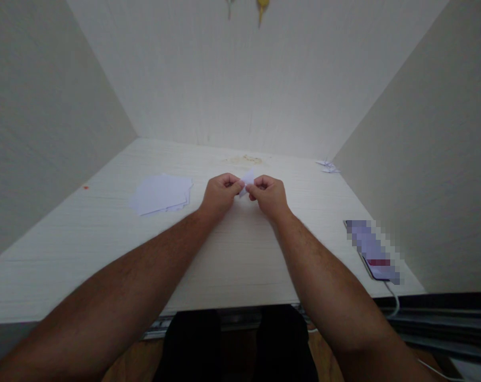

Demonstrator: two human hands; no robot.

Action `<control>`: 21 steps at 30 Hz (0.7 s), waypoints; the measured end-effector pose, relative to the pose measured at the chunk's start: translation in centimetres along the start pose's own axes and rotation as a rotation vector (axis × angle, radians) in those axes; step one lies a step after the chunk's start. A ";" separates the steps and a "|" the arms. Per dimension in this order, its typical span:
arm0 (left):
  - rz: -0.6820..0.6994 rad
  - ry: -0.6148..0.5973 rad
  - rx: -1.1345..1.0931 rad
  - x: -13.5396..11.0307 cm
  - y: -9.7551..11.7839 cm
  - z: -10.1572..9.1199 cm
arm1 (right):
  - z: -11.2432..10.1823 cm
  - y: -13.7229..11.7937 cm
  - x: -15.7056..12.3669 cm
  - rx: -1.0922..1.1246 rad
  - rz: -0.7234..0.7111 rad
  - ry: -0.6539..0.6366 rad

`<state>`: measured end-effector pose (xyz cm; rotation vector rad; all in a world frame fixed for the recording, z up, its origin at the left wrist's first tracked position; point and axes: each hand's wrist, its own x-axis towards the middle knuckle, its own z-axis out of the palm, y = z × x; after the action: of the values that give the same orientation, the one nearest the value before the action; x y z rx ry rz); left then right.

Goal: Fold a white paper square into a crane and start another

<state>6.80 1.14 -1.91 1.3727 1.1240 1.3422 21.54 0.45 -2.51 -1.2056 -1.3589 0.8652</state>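
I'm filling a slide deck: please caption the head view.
Left hand and right hand pinch a small piece of white paper at a pale desk, between a paper stack and a phone.

Left of the grip on the paper (249, 175), there is room over the table (240, 254) as far as the sheets (161, 193). Rightward, a lane runs between the farther slips (328, 167) and nearer phone (368, 245); beyond the grip, the back wall (244, 79) blocks.

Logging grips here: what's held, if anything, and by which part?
A small white paper, pinched at its left side by the left hand, its right by the right hand; contact partly hidden.
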 end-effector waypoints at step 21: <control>-0.224 -0.010 -0.365 -0.1 0.2 0.3 | 0.3 -0.1 -0.1 0.066 -0.053 0.002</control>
<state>7.11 1.00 -1.70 0.9592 0.9385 1.2977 21.23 0.41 -2.47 -1.1148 -1.3452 0.8645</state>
